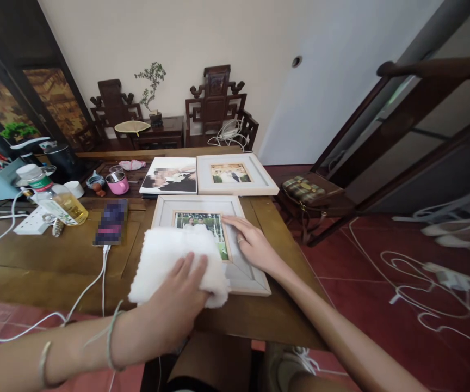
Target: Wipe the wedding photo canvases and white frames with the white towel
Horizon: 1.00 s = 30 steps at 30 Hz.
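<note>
Left hand (178, 307) atop white cloth (159, 261) over near photo frame (253, 279), grip closure indeterminable; right hand (256, 246) rests on frame's right side, grip apart.

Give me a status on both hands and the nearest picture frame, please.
Left hand on white fluffy cloth; right hand touching nearest picture frame; cloth partly covering its photo.

The head-worn camera faces forward and down. Near field: left hand (180, 302), right hand (257, 247). Far field: wall (149, 32).
</note>
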### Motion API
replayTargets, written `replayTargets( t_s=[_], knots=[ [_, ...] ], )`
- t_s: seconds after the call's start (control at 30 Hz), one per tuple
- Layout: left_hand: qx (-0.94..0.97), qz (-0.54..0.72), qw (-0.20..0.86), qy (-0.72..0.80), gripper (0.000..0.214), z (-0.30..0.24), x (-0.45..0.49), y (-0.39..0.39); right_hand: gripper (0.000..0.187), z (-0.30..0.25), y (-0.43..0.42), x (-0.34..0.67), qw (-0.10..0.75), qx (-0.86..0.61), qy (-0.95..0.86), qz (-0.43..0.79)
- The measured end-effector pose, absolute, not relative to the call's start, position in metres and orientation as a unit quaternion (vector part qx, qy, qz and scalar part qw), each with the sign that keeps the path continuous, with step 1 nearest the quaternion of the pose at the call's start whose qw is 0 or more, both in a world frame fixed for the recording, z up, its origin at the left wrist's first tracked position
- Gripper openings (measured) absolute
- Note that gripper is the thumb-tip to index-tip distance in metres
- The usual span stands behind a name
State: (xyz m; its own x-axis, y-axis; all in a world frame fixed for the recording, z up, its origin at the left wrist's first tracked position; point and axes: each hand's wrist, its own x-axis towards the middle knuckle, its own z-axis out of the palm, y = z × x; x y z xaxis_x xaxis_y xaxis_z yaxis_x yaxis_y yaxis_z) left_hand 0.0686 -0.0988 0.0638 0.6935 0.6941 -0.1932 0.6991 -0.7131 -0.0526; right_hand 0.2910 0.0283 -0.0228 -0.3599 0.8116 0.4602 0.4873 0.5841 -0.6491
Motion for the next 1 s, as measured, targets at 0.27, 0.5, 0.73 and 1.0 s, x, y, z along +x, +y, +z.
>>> replayTargets(
  t_s=[0.27,0.5,0.73,1.0],
  knots=[
    [0.935,-0.042,0.008,0.352,0.024,0.050,0.113,-0.075,0.064,-0.023,0.028,0.291,0.402,-0.410,-0.789,0.218],
    [0.911,-0.106,0.021,0.398,0.026,0.057,0.076,-0.079,0.065,-0.024,0.028,0.293,0.406,-0.398,-0.793,0.219],
    [0.859,-0.166,0.013,0.484,0.027,0.083,0.028,-0.080,0.063,-0.025,0.029,0.294,0.406,-0.396,-0.793,0.221],
    [0.868,-0.042,-0.063,0.490,0.041,0.070,0.025,-0.026,0.065,-0.027,0.030,0.294,0.409,-0.396,-0.793,0.217]
  ],
)
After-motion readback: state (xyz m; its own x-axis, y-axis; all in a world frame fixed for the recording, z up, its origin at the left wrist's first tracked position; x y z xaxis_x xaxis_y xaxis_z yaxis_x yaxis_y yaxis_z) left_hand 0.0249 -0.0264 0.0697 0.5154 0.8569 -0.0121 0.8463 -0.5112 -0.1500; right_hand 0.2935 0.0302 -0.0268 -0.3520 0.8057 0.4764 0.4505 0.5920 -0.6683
